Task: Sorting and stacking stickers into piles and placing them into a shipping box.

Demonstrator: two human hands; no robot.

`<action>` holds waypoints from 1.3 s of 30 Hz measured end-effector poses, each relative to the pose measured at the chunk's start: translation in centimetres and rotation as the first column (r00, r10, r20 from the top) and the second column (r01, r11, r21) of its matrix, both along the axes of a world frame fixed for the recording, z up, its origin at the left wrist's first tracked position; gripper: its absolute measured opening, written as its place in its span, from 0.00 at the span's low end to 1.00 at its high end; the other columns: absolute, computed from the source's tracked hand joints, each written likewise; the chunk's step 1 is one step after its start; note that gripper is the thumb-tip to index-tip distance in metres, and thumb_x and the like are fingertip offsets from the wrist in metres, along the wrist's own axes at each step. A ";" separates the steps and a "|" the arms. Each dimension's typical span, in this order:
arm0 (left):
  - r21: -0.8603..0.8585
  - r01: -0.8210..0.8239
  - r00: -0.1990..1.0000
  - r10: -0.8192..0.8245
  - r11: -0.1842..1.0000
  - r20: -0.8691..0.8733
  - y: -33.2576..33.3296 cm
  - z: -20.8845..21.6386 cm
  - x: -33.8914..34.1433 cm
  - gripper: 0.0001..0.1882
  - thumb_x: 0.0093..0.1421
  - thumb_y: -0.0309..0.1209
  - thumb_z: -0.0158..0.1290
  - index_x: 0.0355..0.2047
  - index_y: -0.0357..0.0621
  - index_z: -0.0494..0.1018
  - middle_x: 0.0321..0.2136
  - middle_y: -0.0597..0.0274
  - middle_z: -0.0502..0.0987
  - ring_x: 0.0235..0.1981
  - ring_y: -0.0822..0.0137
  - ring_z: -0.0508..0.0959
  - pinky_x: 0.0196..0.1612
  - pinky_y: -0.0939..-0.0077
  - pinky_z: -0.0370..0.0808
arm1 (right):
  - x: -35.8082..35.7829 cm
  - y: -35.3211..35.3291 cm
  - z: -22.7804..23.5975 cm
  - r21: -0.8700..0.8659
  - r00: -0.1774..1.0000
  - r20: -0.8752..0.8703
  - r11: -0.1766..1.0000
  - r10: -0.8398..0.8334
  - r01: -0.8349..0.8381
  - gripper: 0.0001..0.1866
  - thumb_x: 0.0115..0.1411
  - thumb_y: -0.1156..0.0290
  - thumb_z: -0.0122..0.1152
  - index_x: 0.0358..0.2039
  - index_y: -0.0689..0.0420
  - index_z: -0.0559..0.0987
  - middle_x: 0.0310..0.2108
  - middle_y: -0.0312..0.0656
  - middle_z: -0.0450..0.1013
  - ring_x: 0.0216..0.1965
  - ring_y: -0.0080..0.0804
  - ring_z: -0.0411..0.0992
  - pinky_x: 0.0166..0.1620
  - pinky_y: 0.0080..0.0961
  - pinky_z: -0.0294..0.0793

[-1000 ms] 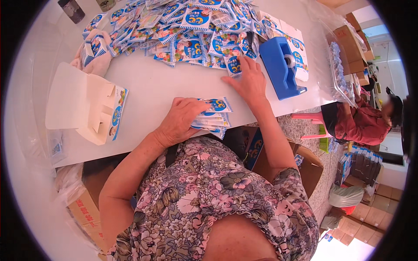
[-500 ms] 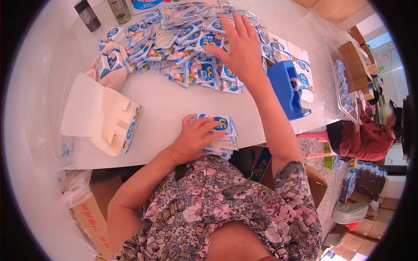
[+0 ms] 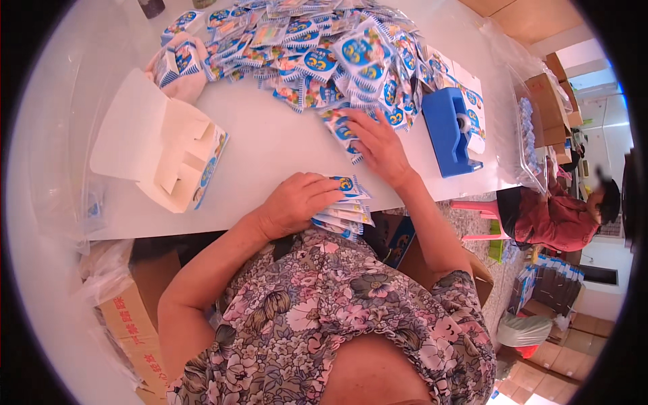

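At the table's front edge my left hand (image 3: pixel 295 202) presses over a stack of small white-and-blue printed packets (image 3: pixel 343 217), fingers bent across its top. My right hand (image 3: pixel 379 148) has its fingers on another such packet (image 3: pixel 339 133), just in front of a large heap of packets (image 3: pixel 317 61). Part of that packet is hidden under the fingers. Left of my hands an open white carton (image 3: pixel 177 158) lies with its flap spread and its inside in view.
A blue tape dispenser (image 3: pixel 447 131) stands right of my right hand, beside flat white-and-blue cartons (image 3: pixel 472 101). At the far left a cloth (image 3: pixel 192 82) holds small boxes. A clear plastic tray (image 3: pixel 530 148) sits at the right edge; beyond it a person in red (image 3: pixel 553 219) is seated.
My right hand has come down and back from over the heap, now with a packet under its fingers. My left hand stays on the stack.
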State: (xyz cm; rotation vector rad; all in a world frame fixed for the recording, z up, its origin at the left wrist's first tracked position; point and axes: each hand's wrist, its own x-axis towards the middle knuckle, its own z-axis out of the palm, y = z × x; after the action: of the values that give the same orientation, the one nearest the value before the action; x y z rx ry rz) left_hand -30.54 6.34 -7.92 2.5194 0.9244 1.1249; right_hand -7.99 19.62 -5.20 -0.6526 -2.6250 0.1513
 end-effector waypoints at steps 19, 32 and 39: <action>-0.151 -0.032 0.998 0.024 0.988 -0.058 -0.7 0.2 -0.4 0.25 0.48 0.27 0.60 0.50 0.50 0.73 0.54 0.61 0.73 0.56 0.57 0.71 0.53 0.63 0.64 | 0.6 -5.1 3.0 -0.288 0.975 -0.173 0.954 -0.136 0.082 0.14 0.50 0.80 0.65 0.39 0.57 0.82 0.48 0.41 0.76 0.53 0.44 0.70 0.55 0.41 0.69; -0.093 -0.120 0.989 0.127 0.988 0.074 -0.1 0.9 -0.2 0.21 0.48 0.28 0.64 0.45 0.48 0.75 0.53 0.53 0.74 0.56 0.50 0.72 0.60 0.57 0.63 | 1.4 -5.9 3.3 -0.876 0.995 -0.102 0.474 0.008 -0.094 0.23 0.44 0.79 0.68 0.44 0.54 0.79 0.56 0.39 0.71 0.61 0.40 0.65 0.56 0.39 0.61; -0.269 0.069 0.981 -0.017 0.961 0.192 -0.1 0.1 -0.1 0.22 0.50 0.27 0.63 0.47 0.46 0.73 0.52 0.50 0.74 0.53 0.48 0.74 0.55 0.53 0.68 | 1.0 -1.9 4.1 0.229 0.972 0.172 0.966 -0.159 0.117 0.27 0.45 0.83 0.64 0.47 0.47 0.81 0.60 0.35 0.70 0.63 0.42 0.62 0.59 0.46 0.58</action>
State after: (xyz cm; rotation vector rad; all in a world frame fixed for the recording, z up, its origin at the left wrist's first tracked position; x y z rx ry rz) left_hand -30.59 6.22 -7.82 2.1610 0.9008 1.1126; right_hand -6.98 17.72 -1.09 -0.8041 -2.7095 -0.2488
